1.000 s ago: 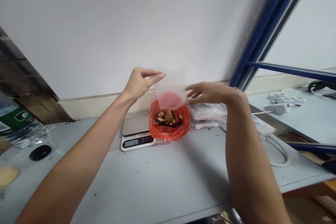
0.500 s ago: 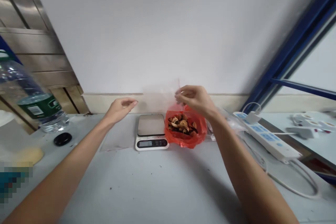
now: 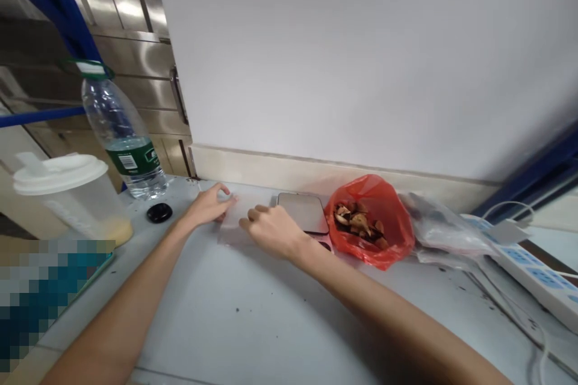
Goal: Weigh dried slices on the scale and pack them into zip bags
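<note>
A clear flat plastic bag [image 3: 232,225] lies on the table to the left of the scale, partly covered by my hands. My left hand [image 3: 208,207] is at its left edge, thumb and forefinger curled together on the film. From the right, my right hand [image 3: 273,231] reaches over, fingers bent in and closed on the bag; its fingertips are mostly hidden. Behind my right wrist is a small digital scale [image 3: 304,213] with a bare metal plate, its display largely covered. Against the scale's right side stands an open red plastic bag [image 3: 397,228] holding dried brown slices [image 3: 359,222].
On the left are a large water bottle [image 3: 133,159], a lidded plastic cup [image 3: 72,204] and a black round cap [image 3: 159,212]. More clear plastic bags [image 3: 445,225] lie right of the red bag, beside a white power strip [image 3: 542,274] with cables. A wall rises behind.
The clear bag held up by my right hand has come down to the table left of the scale. Both hands are now close together at it. The view has turned left.
</note>
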A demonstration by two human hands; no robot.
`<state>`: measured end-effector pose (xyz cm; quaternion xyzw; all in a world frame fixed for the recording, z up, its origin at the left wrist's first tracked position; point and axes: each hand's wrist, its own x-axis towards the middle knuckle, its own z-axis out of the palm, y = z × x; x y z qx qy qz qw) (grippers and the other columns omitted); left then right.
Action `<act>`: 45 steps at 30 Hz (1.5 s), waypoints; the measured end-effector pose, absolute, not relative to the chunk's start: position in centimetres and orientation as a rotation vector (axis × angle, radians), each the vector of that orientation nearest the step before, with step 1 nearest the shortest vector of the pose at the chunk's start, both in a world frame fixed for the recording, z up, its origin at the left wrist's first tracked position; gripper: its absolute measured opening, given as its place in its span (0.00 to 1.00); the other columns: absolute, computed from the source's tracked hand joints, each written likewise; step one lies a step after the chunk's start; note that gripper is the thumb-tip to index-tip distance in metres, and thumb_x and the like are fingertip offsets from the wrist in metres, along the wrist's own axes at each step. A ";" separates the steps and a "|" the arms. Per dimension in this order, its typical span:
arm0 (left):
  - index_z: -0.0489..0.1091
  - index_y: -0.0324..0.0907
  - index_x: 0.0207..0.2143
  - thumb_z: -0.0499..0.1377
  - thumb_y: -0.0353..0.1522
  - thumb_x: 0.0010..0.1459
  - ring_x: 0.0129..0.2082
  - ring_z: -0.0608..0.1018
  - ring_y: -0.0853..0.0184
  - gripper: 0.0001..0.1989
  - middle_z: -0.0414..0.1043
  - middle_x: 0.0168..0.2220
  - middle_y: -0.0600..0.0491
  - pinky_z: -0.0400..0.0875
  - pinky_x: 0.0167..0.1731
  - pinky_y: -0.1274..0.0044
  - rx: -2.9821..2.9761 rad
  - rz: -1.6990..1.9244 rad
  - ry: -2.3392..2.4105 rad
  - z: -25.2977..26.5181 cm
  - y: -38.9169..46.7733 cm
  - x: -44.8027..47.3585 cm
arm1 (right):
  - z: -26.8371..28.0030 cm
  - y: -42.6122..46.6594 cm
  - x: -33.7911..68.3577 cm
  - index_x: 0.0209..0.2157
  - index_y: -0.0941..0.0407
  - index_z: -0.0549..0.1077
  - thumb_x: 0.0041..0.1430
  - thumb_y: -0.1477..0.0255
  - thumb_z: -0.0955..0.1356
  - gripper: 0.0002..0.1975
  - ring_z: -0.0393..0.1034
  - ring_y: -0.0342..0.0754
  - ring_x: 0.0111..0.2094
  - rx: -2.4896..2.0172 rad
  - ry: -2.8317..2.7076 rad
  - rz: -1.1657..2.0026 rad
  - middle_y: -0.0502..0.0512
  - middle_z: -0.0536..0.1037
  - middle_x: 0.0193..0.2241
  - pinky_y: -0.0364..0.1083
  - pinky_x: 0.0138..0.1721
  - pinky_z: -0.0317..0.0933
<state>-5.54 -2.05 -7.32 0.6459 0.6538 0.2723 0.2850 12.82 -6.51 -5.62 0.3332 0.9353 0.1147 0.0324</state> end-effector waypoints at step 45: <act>0.75 0.43 0.28 0.61 0.33 0.62 0.31 0.77 0.62 0.09 0.77 0.31 0.52 0.63 0.31 0.74 2.905 0.570 0.884 -2.5 -3.9 16.8 | 3.3 -7.7 42.2 0.42 0.58 0.80 0.56 0.61 0.71 0.17 0.77 0.51 0.36 2.678 2.287 -0.506 0.60 0.83 0.37 0.48 0.38 0.70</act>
